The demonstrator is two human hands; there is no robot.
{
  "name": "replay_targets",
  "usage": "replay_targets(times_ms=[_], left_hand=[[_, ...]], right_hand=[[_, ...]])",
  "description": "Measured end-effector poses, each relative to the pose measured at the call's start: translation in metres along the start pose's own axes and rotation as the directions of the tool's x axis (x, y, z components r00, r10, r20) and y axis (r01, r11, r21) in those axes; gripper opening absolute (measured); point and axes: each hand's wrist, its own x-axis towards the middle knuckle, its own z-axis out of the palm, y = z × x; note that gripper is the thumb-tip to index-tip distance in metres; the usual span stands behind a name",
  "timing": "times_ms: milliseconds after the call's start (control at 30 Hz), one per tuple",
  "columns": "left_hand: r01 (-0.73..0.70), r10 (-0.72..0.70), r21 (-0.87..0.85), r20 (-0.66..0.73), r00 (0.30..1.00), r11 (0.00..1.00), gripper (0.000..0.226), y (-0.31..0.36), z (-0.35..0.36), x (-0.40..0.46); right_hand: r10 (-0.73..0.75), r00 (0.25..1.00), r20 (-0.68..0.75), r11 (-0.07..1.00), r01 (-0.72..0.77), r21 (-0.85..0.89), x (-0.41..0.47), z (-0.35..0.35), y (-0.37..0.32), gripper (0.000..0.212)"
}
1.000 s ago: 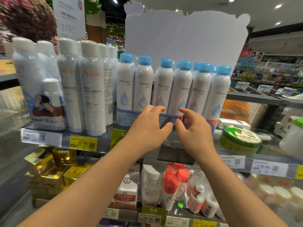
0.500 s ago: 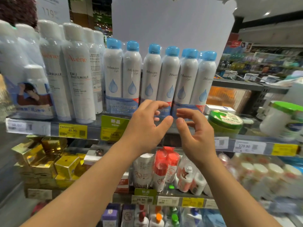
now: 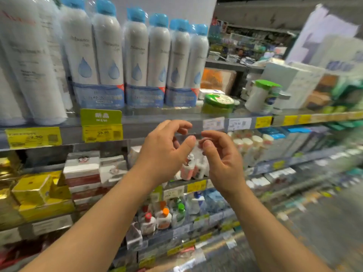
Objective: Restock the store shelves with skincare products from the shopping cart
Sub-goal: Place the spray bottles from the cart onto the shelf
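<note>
On the upper shelf [image 3: 157,124], three shrink-wrapped twin packs of blue-capped spray bottles [image 3: 145,61] are seen standing upright in a row, their bases just behind the shelf edge. Taller white spray cans [image 3: 29,65] are ranged to their left, and a green-lidded jar [image 3: 219,103] sits just beside them on the right. Below and in front of the shelf edge, the left hand [image 3: 165,152] and the right hand [image 3: 224,160] are held close together in the air, thumbs nearly meeting. Both hands are observed with fingers loosely curled and nothing gripped; neither touches the bottles or the shelf. The twin packs lie above the hands, apart from them. A green tag [image 3: 101,116] and yellow price labels [image 3: 33,137] are fixed along the shelf edge. The lower shelves are blurred.
</note>
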Motion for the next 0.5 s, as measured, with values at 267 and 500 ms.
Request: replay_targets(times_ms=[267,500], left_hand=[[0.068,-0.037,-0.064,0.391,0.920,0.996,0.033,0.014,0.079,-0.048],[0.017,0.066,-0.120,0.654,0.754,0.993,0.036,0.057,0.145,-0.080]], right_hand=[[0.190,0.964,-0.189,0.967,-0.217,-0.135,-0.093,-0.073,-0.004,0.021],[0.309,0.841,-0.445,0.910,-0.397,-0.118,-0.159,-0.139,-0.010,0.023]])
